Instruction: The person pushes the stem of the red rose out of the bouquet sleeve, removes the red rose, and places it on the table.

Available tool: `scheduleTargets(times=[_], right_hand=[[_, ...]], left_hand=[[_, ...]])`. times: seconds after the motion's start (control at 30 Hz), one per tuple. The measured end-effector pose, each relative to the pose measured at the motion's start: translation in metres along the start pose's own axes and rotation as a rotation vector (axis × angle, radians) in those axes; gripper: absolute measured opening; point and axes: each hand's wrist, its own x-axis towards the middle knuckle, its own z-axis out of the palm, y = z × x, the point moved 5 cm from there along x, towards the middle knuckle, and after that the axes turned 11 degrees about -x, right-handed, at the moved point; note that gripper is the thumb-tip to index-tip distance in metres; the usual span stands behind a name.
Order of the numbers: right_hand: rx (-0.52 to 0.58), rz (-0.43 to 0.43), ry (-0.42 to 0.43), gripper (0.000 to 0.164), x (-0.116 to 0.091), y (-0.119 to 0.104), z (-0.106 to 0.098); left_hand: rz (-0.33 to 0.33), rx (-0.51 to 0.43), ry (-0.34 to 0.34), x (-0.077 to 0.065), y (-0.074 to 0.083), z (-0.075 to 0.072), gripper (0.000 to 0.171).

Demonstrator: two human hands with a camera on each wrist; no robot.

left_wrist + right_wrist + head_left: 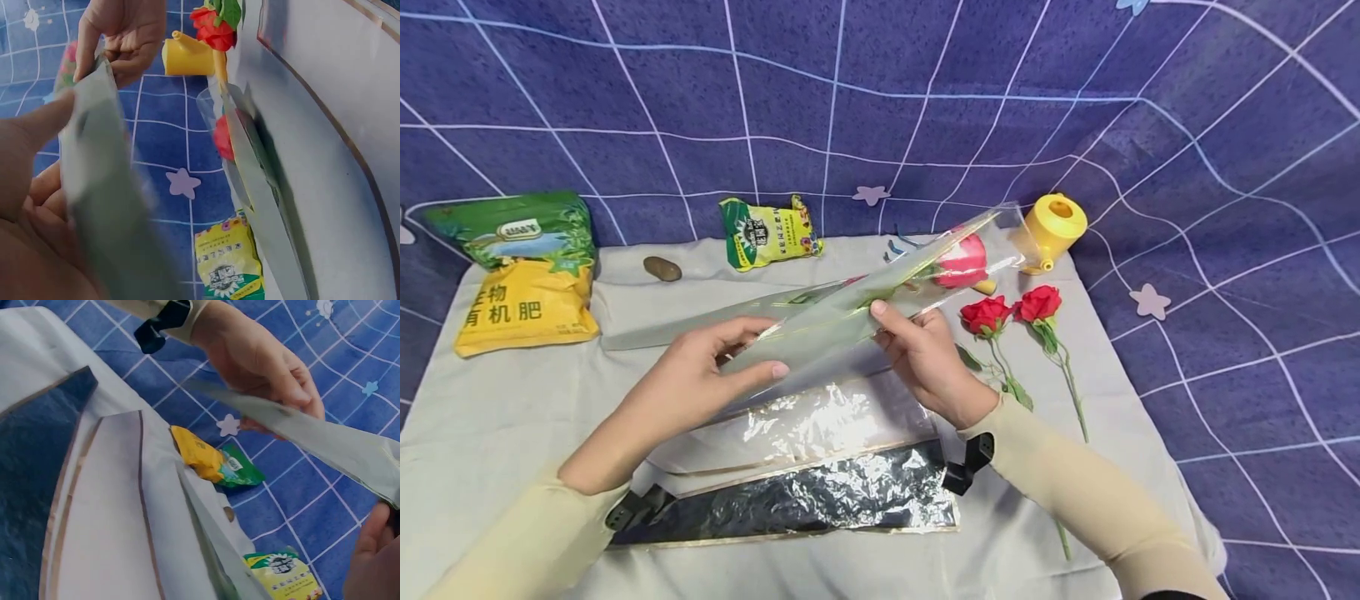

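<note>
Slanting up to the right over the cloth is a red-pink rose (962, 260) in a clear and pale-green flower sleeve (842, 329). My left hand (700, 367) grips the sleeve's lower part, thumb in front and fingers behind it. Nearer the bloom, my right hand (928, 358) pinches the sleeve with its thumb on top; some of its fingers are hidden. In the right wrist view, the left hand (262, 369) is around the narrow end of the sleeve (350, 453). A second sleeved rose (224, 136) lies on the cloth behind the held one.
Two bare red roses (987, 315) lie at the right, near a yellow watering can (1056, 225). Clear wrapping sheets (835, 421) and a dark one (805, 492) lie in front. Along the back are a fertilizer bag (527, 292), a brown stone (662, 268) and a small yellow-green packet (771, 233).
</note>
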Motion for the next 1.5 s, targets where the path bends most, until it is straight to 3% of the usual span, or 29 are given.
scheduleTargets(times=[0.1,0.2,0.47,0.77,0.97,1.07,1.17,1.33,1.5], right_hand=[[0.038,-0.043,0.049,0.02,0.001,-0.004,-0.003],[0.062,-0.088,0.059,0.018,0.002,-0.006,-0.003],[0.068,-0.187,0.124,0.023,0.005,-0.01,0.003],[-0.141,-0.109,0.141,0.009,0.004,0.009,0.01],[-0.236,-0.106,0.173,0.008,-0.003,0.021,0.013],[-0.254,-0.089,0.161,0.009,-0.003,0.023,0.015],[-0.248,-0.061,0.139,0.01,-0.004,0.023,0.013],[-0.151,-0.044,0.145,0.009,-0.002,0.017,0.003],[-0.043,-0.064,0.19,0.01,0.006,0.005,-0.015]], left_hand=[[-0.025,0.005,-0.048,-0.001,-0.003,0.001,0.04],[-0.007,0.0,-0.077,-0.002,-0.006,0.002,0.034],[0.009,-0.013,-0.079,0.001,-0.003,0.008,0.017],[0.026,0.005,-0.065,0.002,-0.002,0.017,0.034],[0.027,-0.024,-0.017,0.006,-0.007,0.023,0.015],[0.026,-0.039,-0.002,0.006,-0.008,0.025,0.014],[0.025,-0.07,-0.014,0.007,-0.009,0.027,0.015],[0.039,-0.038,-0.079,0.006,-0.007,0.027,0.016],[-0.055,-0.064,-0.148,0.003,-0.013,0.025,0.031]])
